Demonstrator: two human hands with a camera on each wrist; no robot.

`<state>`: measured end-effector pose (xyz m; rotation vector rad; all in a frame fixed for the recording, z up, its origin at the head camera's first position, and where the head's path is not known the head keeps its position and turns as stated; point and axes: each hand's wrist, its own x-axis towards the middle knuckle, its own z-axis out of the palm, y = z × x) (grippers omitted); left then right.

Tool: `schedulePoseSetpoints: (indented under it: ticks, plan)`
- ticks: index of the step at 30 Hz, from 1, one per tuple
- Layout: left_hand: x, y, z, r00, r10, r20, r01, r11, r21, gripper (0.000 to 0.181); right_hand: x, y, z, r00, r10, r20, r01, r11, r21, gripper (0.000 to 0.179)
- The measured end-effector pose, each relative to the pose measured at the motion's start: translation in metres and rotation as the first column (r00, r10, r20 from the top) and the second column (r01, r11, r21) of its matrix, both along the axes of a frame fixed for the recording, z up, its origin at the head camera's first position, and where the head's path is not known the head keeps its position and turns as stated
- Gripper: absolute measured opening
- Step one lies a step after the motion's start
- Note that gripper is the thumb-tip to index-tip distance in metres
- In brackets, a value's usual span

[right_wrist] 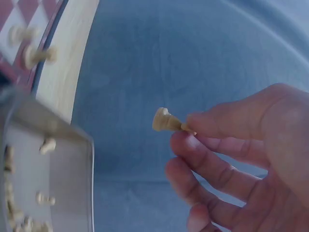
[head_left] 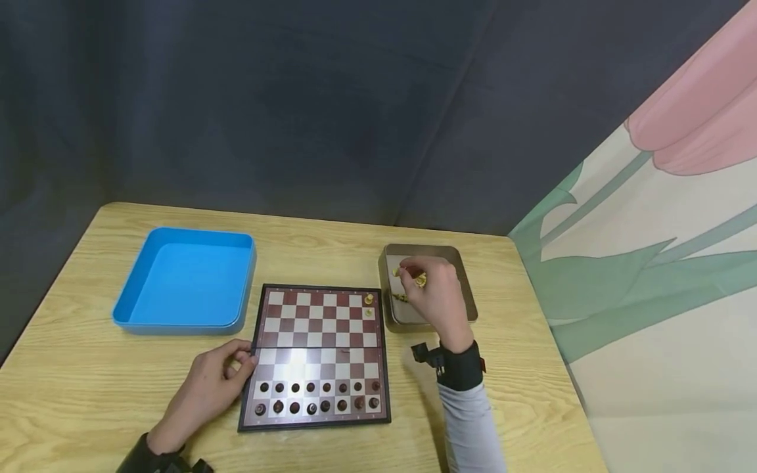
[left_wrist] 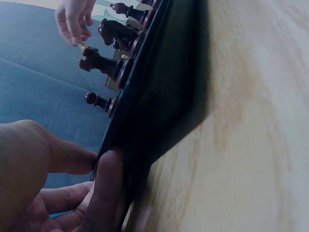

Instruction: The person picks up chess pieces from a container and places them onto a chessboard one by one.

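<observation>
A folding chessboard [head_left: 322, 338] lies spread out on the table, with dark pieces [head_left: 311, 407] in two rows along its near side. Two light pieces [head_left: 368, 299] stand at its far right corner. Finger and thumb of my left hand [head_left: 214, 381] pinch the board's left edge. Over the metal tin [head_left: 467, 295] is my right hand [head_left: 434, 289]. Its thumb and fingertips pinch a light chess piece [right_wrist: 166, 121], base pointing away from the fingers; its top is partly hidden, so I cannot tell which piece. More light pieces [right_wrist: 46, 198] lie inside the tin.
A blue tray [head_left: 183, 282] sits at the back left, beyond my left hand. The tin stands just off the board's far right corner. A dark curtain [head_left: 296, 118] hangs behind the table [head_left: 319, 230], and a patterned surface [head_left: 650, 263] is on the right.
</observation>
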<state>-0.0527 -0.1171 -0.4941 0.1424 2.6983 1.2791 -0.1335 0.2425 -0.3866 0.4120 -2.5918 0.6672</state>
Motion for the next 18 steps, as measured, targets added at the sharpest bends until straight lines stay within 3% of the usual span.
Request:
schedulePoseSetpoints:
  ticks: [5,18]
  plan:
    - [0.001,0.001,0.0,1.0,-0.007,-0.02,0.007,1.0,0.003,0.02,0.001,-0.01,0.002,0.997,0.077,-0.031,-0.077,0.997,-0.016,0.008]
    - [0.0,0.0,-0.001,1.0,-0.005,-0.017,0.005,1.0,-0.01,0.021,-0.003,-0.029,-0.012,0.993,0.103,0.052,-0.103,0.995,-0.015,0.01]
